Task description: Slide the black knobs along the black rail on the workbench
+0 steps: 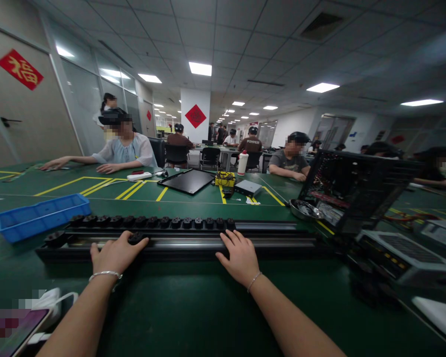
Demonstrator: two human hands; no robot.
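Looks like you're at the bracing step on the long black rail [267,241], which runs 9 to 3 across your 12 o'clock. Your left hand [115,255] lies open, fingertips touching a round black module [136,238] at 11. Your right hand [240,258] is flat, fingers spread on the rail. A row of matching modules [152,221] lines the back. I'd say any push wants even pressure.

1. This is looking like a big open-plan electronics workshop in an office hall, with ceiling lights [200,68] glowing overhead.
2. A green mat [193,297] with yellow lines [96,184] is covering the bench.
3. People [126,148] are sitting at work all around.
4. An open PC case [353,191], a blue tray [40,214] and a long rail [275,242] carrying black parts [152,221] are lying about.
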